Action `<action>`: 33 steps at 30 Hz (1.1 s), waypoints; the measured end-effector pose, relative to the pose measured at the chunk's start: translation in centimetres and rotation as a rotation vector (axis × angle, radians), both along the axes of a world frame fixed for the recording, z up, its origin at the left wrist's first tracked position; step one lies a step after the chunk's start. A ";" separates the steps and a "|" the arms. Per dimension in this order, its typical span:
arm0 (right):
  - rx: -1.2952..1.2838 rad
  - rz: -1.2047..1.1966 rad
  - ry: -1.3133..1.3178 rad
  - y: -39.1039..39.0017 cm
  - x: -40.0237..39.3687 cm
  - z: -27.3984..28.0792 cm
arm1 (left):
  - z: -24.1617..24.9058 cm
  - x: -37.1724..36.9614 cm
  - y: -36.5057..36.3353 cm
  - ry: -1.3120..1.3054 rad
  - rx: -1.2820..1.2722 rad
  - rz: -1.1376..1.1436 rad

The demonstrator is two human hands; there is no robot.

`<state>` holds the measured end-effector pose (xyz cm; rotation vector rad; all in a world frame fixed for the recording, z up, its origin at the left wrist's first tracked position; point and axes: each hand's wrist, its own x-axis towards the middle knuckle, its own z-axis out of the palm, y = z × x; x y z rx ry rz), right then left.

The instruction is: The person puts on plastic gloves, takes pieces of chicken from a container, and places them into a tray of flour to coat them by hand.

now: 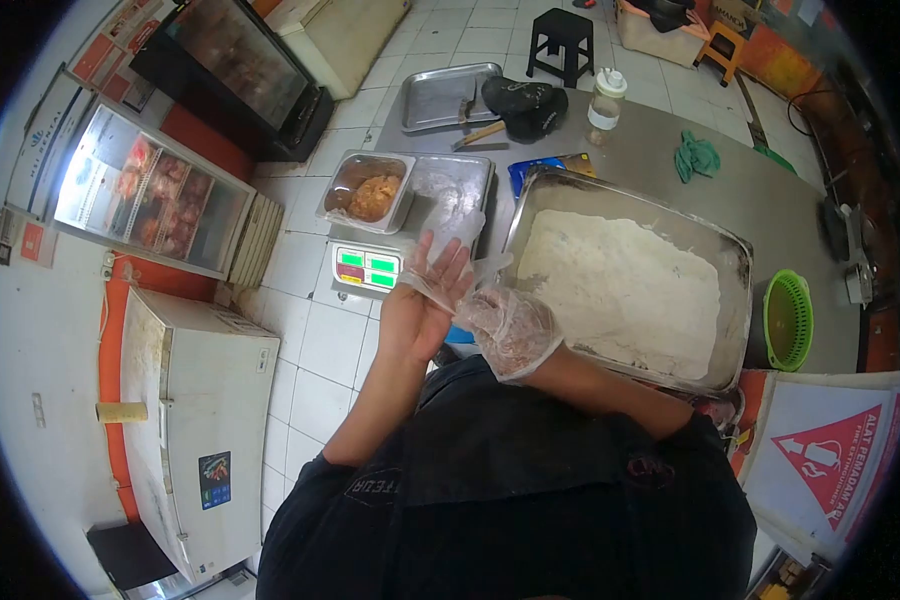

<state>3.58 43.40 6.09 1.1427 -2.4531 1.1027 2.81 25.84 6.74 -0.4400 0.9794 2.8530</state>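
My left hand [428, 292] is raised palm up with its fingers apart, partly inside a clear plastic glove [460, 228]. The loose finger ends of that glove stick out beyond my fingertips, while the wrist and lower palm are bare. My right hand [508, 322] wears a similar plastic glove and is closed at the left glove's edge; its fingertips are partly hidden by the crinkled plastic. Beyond my hands, a steel container [402, 205] with an orange-brown food mass [373, 197] sits on a digital scale [363, 266]. To the right lies a large metal pan [740, 290] of white flour [620, 285].
An empty metal tray [440, 95], black cap [526, 108], wooden-handled tool [482, 135], shaker bottle [606, 105] and green cloth [697, 156] lie across the steel table [660, 150]. A green basket [790, 318] stands right of the pan. Freezers and a display fridge [155, 190] are left.
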 end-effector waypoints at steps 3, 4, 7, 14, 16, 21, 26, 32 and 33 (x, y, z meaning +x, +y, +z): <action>-0.128 0.081 -0.057 0.7 -0.9 0.2 | 1.8 0.0 0.8 0.008 0.109 -0.068; -0.191 0.133 -0.098 1.1 -1.5 0.5 | 2.3 0.0 0.9 0.005 0.105 -0.075; -0.569 -0.319 -0.577 1.7 -2.7 1.3 | 3.3 -0.1 1.2 0.144 0.307 -0.090; -0.670 -0.277 -1.079 4.5 -5.6 1.9 | 1.9 -0.4 2.6 0.264 0.185 -0.275; -0.788 -0.348 -1.024 5.0 -6.0 2.2 | 1.1 -0.3 2.8 0.253 0.145 -0.297; -0.877 -0.376 -1.017 5.3 -6.7 0.0 | 1.8 0.3 3.9 0.220 0.052 -0.367; -0.936 -0.451 -0.754 4.3 -5.8 1.6 | 2.7 -0.1 4.2 0.311 -0.005 -0.328; -0.105 0.037 0.037 4.1 -2.2 4.4 | 3.1 -1.0 4.9 0.403 -0.047 -0.219; -0.198 -0.070 0.134 2.7 -1.4 3.3 | 3.2 -1.1 5.1 0.394 -0.004 -0.212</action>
